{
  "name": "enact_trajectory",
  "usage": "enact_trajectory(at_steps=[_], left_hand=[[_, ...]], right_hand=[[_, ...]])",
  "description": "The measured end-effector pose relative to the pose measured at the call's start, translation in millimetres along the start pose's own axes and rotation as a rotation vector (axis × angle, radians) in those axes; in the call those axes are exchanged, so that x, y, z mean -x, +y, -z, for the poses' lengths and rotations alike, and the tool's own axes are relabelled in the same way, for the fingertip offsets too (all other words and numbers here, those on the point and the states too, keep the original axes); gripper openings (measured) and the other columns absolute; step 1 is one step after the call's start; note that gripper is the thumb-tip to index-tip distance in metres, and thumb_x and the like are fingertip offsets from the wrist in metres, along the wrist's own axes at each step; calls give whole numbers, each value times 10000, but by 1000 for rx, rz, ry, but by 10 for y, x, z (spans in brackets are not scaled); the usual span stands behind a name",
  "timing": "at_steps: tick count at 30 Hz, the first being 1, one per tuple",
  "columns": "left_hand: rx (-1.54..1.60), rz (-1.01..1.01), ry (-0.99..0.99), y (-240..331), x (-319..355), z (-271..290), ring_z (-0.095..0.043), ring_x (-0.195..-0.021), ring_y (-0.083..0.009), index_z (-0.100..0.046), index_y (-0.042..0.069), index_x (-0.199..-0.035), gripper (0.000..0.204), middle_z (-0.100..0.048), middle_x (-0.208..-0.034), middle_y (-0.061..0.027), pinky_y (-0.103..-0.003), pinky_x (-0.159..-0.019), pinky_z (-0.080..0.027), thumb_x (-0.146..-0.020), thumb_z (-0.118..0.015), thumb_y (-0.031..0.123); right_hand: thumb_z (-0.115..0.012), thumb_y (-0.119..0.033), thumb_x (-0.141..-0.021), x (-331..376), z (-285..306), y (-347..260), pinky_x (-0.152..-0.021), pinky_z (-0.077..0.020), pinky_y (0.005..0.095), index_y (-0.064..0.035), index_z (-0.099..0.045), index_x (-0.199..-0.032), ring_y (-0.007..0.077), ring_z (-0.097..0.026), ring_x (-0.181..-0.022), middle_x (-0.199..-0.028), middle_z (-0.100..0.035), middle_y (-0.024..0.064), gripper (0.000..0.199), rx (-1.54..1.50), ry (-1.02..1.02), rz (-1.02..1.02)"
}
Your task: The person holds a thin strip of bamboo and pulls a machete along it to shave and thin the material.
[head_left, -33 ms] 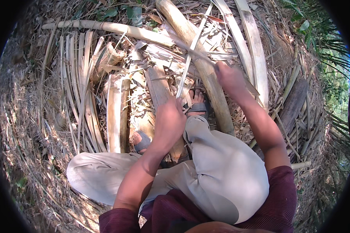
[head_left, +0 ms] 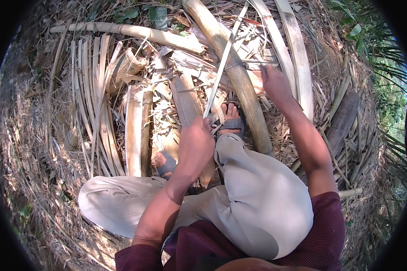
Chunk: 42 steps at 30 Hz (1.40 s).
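Observation:
My left hand (head_left: 196, 147) is closed around the near end of a long, thin bamboo strip (head_left: 224, 58). The pale strip slants away to the upper right, over a thick bamboo pole (head_left: 248, 92). Farther right, beyond that pole, my right hand (head_left: 276, 85) is closed on the handle of a long knife (head_left: 253, 62). Its blade shows only as a thin, faint line pointing left across the pole, so whether it touches the strip I cannot tell. My sandalled foot (head_left: 231, 123) rests between my left hand and the pole.
A bundle of thin bamboo strips (head_left: 95, 104) lies at the left, next to split bamboo pieces (head_left: 134, 131). Another pole (head_left: 131, 30) crosses the far side. Two long split lengths (head_left: 298, 58) lie at the right, near a dark log (head_left: 342, 119). Shavings (head_left: 167, 97) litter the ground.
My right hand has moved slightly away from me and to the right with the knife, whose blade showed more plainly before. My left hand and the strip have barely shifted.

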<state>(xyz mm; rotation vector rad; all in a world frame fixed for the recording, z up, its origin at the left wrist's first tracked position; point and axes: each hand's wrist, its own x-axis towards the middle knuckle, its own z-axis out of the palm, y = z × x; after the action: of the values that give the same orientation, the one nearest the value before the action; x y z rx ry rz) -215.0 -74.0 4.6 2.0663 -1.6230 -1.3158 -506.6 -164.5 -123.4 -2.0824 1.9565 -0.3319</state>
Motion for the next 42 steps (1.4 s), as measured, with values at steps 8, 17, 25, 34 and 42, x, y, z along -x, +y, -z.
enact_trajectory(at_steps=[8, 17, 25, 34, 42], left_hand=[[-24, -37, 97, 55, 15, 62, -589, -604, -460, -605, -30, -880, 287, -569, -627, -268, -486, -575, -440, -1031, -502, 192], [-131, -80, 67, 124, 607, 398, -624, -663, -459, -600, -8, -928, 213, -600, -663, -253, -508, -593, -457, -1023, -519, 164], [-122, -68, 82, 50, 416, 302, -624, -654, -463, -553, 4, -902, 220, -618, -675, -243, -537, -580, -454, -1028, -499, 176], [-364, -163, 67, 157, 1176, 495, -617, -577, -393, -547, 15, -873, 174, -592, -677, -210, -435, -514, -469, -1009, -557, 124], [80, 7, -38, 100, 1110, 818, -528, -513, -308, -586, 11, -882, 215, -549, -612, -157, -351, -516, -417, -1042, -517, 136]], right_hand=[[-695, -194, -865, 397, 514, -873, -566, -515, 421, -102, -585, -934, 282, -644, -620, -679, -602, 89, 159, -37, -104, 402], [-735, -190, -824, -113, 201, -172, -551, -500, 413, -83, -608, -896, 303, -640, -630, -716, -618, 121, 180, -106, -37, -146], [-744, -183, -806, 481, 397, -1170, -542, -497, 407, -94, -595, -891, 294, -635, -611, -691, -604, 78, 193, -199, 38, 503], [-632, -278, -948, -161, 101, -557, -564, -509, 449, -68, -640, -851, 329, -660, -625, -688, -656, 151, 231, -122, 56, -54], [-685, -342, -951, 90, 348, -1210, -487, -413, 322, 22, -694, -831, 150, -488, -463, -549, -559, 47, 384, -702, -105, -243]])
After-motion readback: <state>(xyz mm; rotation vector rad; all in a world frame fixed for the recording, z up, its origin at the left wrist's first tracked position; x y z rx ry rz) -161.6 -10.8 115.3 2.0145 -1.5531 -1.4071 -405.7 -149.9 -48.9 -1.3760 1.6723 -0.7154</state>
